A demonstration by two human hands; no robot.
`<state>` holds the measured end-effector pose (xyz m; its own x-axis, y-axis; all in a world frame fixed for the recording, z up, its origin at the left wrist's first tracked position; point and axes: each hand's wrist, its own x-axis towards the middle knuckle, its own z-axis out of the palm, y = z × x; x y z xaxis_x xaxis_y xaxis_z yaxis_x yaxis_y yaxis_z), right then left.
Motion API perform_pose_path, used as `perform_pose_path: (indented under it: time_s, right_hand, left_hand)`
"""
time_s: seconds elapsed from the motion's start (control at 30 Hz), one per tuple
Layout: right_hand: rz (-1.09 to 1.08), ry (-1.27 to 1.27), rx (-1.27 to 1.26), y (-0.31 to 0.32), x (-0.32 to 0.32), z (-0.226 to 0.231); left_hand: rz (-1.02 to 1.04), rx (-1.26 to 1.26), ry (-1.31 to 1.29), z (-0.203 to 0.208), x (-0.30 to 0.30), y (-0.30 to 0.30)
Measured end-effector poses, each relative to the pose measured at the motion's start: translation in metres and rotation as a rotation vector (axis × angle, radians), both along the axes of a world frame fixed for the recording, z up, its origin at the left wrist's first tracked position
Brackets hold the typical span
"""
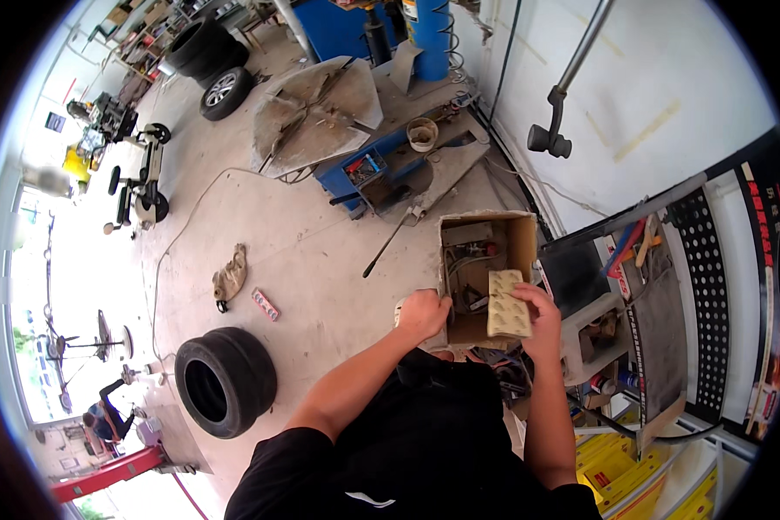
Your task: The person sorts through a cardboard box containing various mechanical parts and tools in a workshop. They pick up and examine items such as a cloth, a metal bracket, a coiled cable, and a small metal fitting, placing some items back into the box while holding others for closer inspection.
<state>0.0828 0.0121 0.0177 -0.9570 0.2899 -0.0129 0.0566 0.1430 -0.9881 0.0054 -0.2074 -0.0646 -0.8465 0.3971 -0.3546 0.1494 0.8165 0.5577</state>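
Note:
My right hand [543, 322] grips a flat beige pad [508, 304] with a bumpy, dimpled face, held over the near right corner of an open cardboard box [522, 238]. My left hand [422, 313] is closed on the near left edge of that box. Inside the box lie cables and small dark parts [468, 264]. The box stands on the concrete floor beside a white wall.
Two stacked tyres [224, 379] lie on the floor at lower left, with a rag [230, 276] and a small red strip [265, 304] nearby. A blue tyre machine [381, 156] stands ahead. A tool rack [659, 295] and a long bar [386, 247] are close by. More tyres [212, 65] lie far back.

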Motion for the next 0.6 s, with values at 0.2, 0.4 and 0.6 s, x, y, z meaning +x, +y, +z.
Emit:
perform_pose_path:
  time_s: [0.2, 0.4, 0.6]
  right_hand:
    - [0.125, -0.046, 0.12, -0.017, -0.023, 0.005]
    - [0.185, -0.001, 0.463, -0.021, -0.018, 0.011]
    - [0.09, 0.014, 0.471, -0.013, -0.002, 0.009]
  left_hand:
    - [0.063, -0.011, 0.043, 0.005, 0.005, -0.015]
    - [0.132, 0.047, 0.028, 0.008, -0.003, -0.016]
    - [0.152, 0.078, -0.005, 0.018, -0.013, -0.005]
